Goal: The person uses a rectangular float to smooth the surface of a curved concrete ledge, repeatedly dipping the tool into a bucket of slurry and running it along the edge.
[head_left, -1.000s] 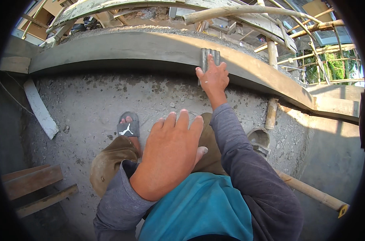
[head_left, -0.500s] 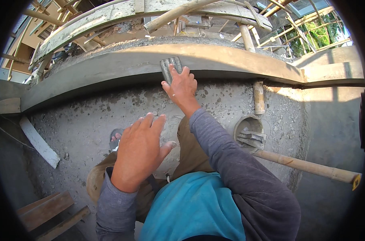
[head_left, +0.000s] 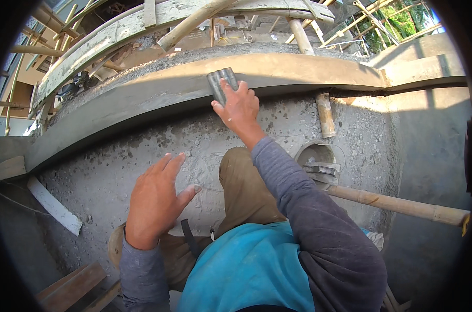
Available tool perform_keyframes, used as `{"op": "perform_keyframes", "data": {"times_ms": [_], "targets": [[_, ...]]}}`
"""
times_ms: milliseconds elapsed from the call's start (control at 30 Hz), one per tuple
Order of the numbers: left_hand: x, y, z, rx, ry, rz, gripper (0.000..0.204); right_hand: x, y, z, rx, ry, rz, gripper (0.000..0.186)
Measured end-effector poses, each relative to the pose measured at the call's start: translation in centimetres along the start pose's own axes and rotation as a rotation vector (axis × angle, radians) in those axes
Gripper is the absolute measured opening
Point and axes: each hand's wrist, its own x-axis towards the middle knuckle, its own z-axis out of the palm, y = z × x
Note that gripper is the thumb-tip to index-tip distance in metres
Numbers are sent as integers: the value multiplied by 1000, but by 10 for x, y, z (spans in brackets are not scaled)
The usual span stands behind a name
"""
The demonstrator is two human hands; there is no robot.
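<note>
My right hand [head_left: 240, 106] is closed on a grey ridged block [head_left: 221, 83], pressed flat against the smooth plastered ledge [head_left: 163, 88]. The fingers lie over the block's near part, while its far end shows past them. What the block is made of I cannot tell. Shadow covers this stretch of the ledge, and sunlight falls on the part farther right. Over the rough floor, my left hand [head_left: 155, 200] hovers with fingers apart and nothing in it. Its thumb points to the right, and grey residue marks the thumb tip.
A round bucket [head_left: 316, 153] with a tool in it stands right of my knee, beside a bamboo pole [head_left: 402, 204]. A short bamboo stub [head_left: 326, 114] sticks out under the ledge. Beyond run a scaffold plank [head_left: 106, 39] and poles. A white strip [head_left: 54, 205] lies left.
The view has shifted and turned slightly. My left hand has moved left and a little down. My right hand still holds the block at nearly the same part of the ledge.
</note>
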Motion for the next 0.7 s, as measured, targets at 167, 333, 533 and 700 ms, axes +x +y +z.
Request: {"op": "perform_keyframes", "data": {"times_ms": [167,333,533,700], "targets": [[5,-5,-4,-6,-44,-80,63,-4,22,5,-30,9,21,68],[6,-4,-11,-27,-5,-86,64,40,172,-52,-242,-3,424,65],[17,-8,-7,5,-25,-78,64,55,211,-63,-227,154,415,65],[23,-17,2,25,-42,-108,65,15,90,-18,-63,67,-1,66]]}}
